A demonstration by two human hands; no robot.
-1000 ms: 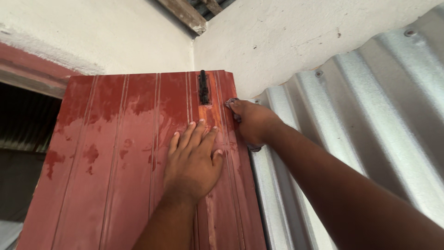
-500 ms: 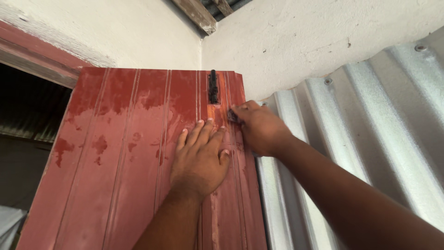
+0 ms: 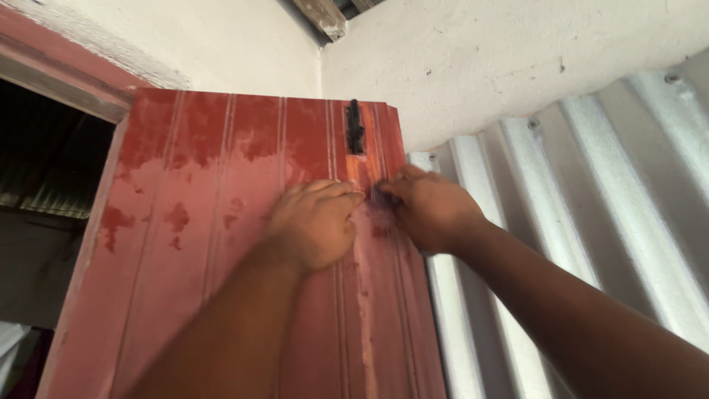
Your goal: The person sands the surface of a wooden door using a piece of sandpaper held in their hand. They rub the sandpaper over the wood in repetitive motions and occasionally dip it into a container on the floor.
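Note:
A red painted door with vertical grooves and worn, blotchy paint fills the middle of the view. A black slide bolt is fixed near its top right corner. My left hand rests on the door just below the bolt, fingers curled toward my right hand. My right hand reaches in from the right and pinches a small dark piece against the door, where the paint is rubbed pale. The fingertips of both hands almost meet there. Whether my left hand grips anything is hidden.
A corrugated metal sheet stands right next to the door's right edge. White plastered walls meet in a corner above, under a wooden roof beam. A dark doorway opening with a red frame lies at the left.
My left hand lay flat with spread fingers; its fingers have curled toward my right hand. My right hand moved from the door's edge onto its face, under the bolt.

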